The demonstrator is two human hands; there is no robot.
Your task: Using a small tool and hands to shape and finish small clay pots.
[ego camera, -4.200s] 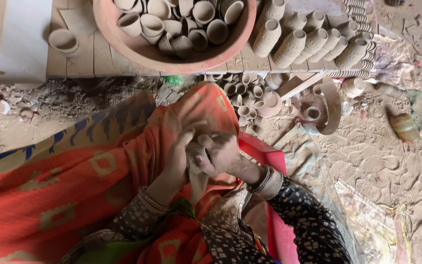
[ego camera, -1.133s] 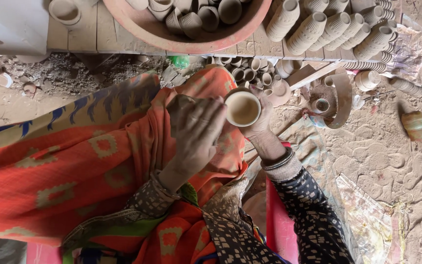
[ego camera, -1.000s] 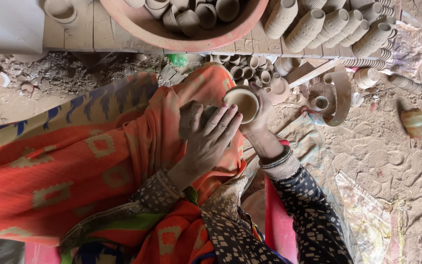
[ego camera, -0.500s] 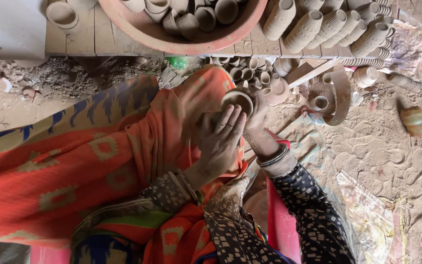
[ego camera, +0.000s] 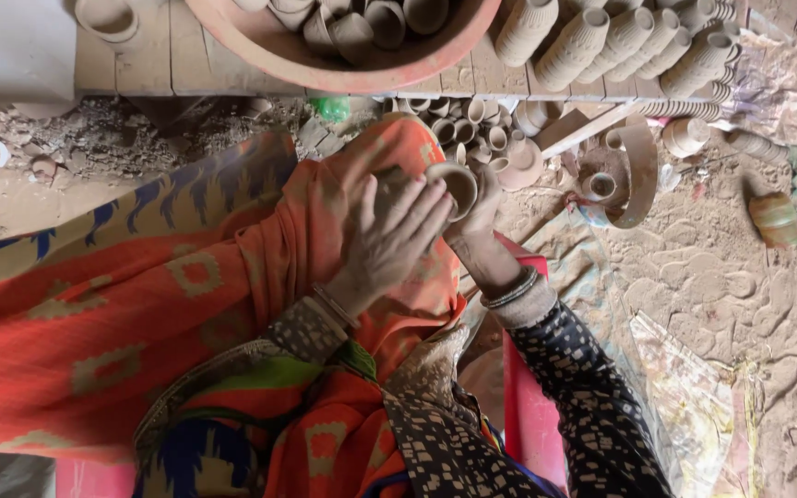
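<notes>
An orange patterned cloth (ego camera: 140, 304) covers the person's lap and fills most of the view. Above it, a large reddish clay basin (ego camera: 343, 65) full of small unfired cups rests on a wooden plank platform (ego camera: 168, 55), with rows of ribbed clay cups (ego camera: 601, 37) lying on their sides to its right. A cluster of tiny clay pots (ego camera: 472, 138) sits on the dusty ground just beyond the knee. The left hand (ego camera: 385, 240) lies with fingers spread flat against the side of a small clay cup (ego camera: 454, 184), pressing rather than closing around it. The right hand (ego camera: 481, 207) wraps the cup from the far side, fingers curled about it, holding it over the knee with its mouth towards the camera.
</notes>
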